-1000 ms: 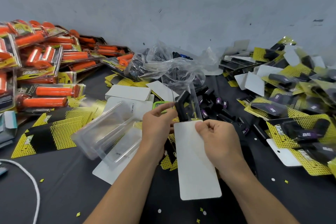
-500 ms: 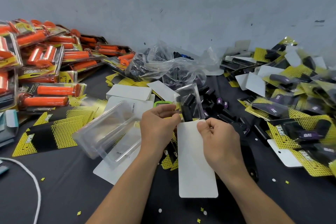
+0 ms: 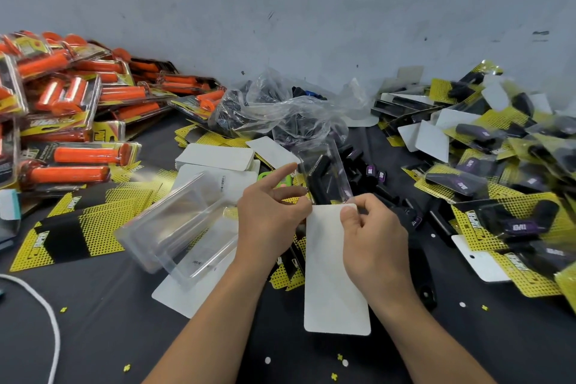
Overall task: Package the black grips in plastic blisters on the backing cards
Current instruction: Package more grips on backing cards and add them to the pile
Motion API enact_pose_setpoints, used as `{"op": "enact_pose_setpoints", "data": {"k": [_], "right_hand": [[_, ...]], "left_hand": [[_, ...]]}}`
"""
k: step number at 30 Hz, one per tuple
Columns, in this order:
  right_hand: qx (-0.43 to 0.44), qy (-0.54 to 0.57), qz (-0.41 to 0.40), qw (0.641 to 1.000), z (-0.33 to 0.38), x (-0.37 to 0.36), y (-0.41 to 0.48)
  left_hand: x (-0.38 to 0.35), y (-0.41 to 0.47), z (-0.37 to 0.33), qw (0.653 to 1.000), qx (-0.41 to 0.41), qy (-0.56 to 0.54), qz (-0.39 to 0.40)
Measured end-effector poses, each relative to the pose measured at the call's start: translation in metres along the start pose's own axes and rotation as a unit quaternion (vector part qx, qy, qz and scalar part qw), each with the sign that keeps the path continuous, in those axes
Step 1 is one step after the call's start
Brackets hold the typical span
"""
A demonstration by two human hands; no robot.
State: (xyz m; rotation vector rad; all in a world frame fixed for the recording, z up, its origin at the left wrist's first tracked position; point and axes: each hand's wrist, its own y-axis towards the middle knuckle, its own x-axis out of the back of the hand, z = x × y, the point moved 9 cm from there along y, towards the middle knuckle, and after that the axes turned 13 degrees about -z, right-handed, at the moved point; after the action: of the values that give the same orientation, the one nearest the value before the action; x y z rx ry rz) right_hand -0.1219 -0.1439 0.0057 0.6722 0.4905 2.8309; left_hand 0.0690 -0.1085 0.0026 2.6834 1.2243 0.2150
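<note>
Your left hand (image 3: 271, 221) pinches the near-left corner of the clear plastic blister (image 3: 325, 176), with the first finger sticking out straight. Your right hand (image 3: 372, 238) is closed, thumb and fingers gripping the top edge of the plain white backing card (image 3: 335, 271) where it meets the blister. Two black rubber grips (image 3: 324, 179) sit inside the blister, which tilts up and away from you above the card.

Watch out — the blister looks only partly on the card. If you push crooked, the card could bend or slide past the blister's edge. If you tip the blister more, the grips could fall out onto the dark table (image 3: 109, 321).

Compared with a second ago, the grips are now deeper inside the blister, and your left first finger has lifted off. The card sits a little more to the right — your right hand has hardly moved.
</note>
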Motion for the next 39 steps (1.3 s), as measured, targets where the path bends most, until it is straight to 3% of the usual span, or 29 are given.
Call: {"op": "enact_pose_setpoints", "data": {"k": [8, 25, 27, 32, 39], "right_hand": [[-0.008, -0.023, 0.006, 1.0, -0.001, -0.001, -0.001], [-0.008, -0.042, -0.001, 0.999, -0.005, -0.007, -0.002], [-0.003, -0.015, 0.005, 1.0, -0.003, -0.008, -0.002], [-0.024, 0.008, 0.155, 0.988, -0.004, -0.028, -0.01], [-0.032, 0.016, 0.108, 0.994, -0.004, -0.02, -0.005]], "left_hand": [[-0.001, -0.005, -0.007, 0.993, -0.078, 0.088, 0.007], [-0.016, -0.006, -0.004, 0.987, -0.071, 0.101, 0.105], [-0.015, -0.006, 0.0, 0.987, -0.065, 0.118, 0.092], [-0.004, 0.002, 0.009, 0.991, -0.021, 0.134, 0.019], [0.006, 0.002, 0.005, 0.995, -0.008, 0.095, -0.041]]}}
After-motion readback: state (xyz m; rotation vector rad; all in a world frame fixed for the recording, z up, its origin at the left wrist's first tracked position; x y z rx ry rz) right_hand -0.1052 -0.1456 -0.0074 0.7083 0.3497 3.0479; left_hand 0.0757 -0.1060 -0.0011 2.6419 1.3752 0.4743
